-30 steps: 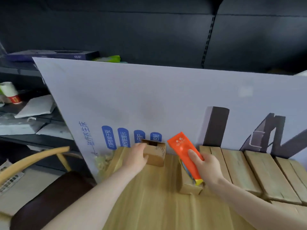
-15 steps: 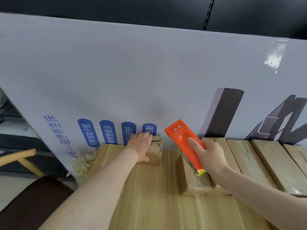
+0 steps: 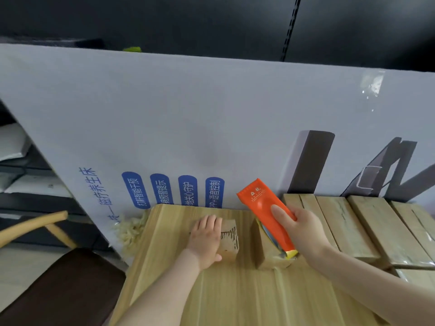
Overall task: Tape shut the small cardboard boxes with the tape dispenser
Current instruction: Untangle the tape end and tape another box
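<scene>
Left: the left hand (image 3: pixel 207 238) lies flat on top of the left box (image 3: pixel 229 241), fingers fairly straight, pressing rather than gripping. A second ago this box's flap stood up with the hand at its side; now it is folded down, so the box looks ready for taping. Centre: the orange dispenser (image 3: pixel 266 212) still rests its near end on the middle box (image 3: pixel 266 257), both on the table (image 3: pixel 211 297). Right: the right hand (image 3: pixel 303 229) grips the dispenser, thumb on its face. Far right: wrapped blocks (image 3: pixel 357 231) lie side by side.

The left hand (image 3: pixel 207 238) covers most of the small box (image 3: pixel 230 241); the chair (image 3: pixel 58 285) runs off-frame.
</scene>
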Available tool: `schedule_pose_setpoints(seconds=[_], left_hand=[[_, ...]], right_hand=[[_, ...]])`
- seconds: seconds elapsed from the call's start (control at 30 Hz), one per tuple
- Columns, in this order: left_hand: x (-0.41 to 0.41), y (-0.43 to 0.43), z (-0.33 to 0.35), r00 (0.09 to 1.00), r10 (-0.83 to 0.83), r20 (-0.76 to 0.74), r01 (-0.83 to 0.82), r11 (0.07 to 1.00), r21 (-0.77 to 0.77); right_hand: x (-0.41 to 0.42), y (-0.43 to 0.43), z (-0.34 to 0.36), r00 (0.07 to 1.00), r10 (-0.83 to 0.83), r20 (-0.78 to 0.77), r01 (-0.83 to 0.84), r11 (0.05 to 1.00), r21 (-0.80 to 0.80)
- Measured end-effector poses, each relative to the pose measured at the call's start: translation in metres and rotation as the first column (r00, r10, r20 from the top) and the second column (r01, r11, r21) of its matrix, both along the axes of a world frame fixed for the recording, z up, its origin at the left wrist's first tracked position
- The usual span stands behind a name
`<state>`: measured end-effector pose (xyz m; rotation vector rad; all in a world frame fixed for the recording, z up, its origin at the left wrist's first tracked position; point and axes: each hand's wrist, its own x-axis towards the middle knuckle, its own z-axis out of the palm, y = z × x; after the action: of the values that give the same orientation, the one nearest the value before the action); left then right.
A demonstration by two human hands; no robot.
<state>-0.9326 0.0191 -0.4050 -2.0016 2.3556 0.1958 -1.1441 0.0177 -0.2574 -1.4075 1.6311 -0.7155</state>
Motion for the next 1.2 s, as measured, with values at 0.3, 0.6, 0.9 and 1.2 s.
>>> schedule_pose_setpoints(seconds=[0.3, 0.6, 0.9, 1.2], left_hand=[[-0.066, 0.124, 0.005, 0.995, 0.095, 0.035, -0.100, 0.981, 0.169], [-0.200, 0.257, -0.029, 0.963, 0.190, -0.193, -0.215, 0.969, -0.119], [-0.334, 0.329, -0.013, 0.962, -0.022, -0.271, 0.040, 0.997, 0.061], [-0.367, 0.300, 0.183, 0.714, 0.142, -0.686, -0.113, 0.990, 0.088]], right_hand=[[-0.061, 0.067, 0.037, 0.998, 0.054, 0.045, -0.052, 0.998, -0.030], [-0.196, 0.183, 0.069, 0.986, 0.078, 0.145, -0.076, 0.997, -0.019], [-0.328, 0.290, 0.113, 0.988, 0.076, 0.137, -0.067, 0.995, -0.071], [-0.370, 0.332, 0.158, 0.994, 0.076, 0.077, -0.060, 0.980, -0.189]])
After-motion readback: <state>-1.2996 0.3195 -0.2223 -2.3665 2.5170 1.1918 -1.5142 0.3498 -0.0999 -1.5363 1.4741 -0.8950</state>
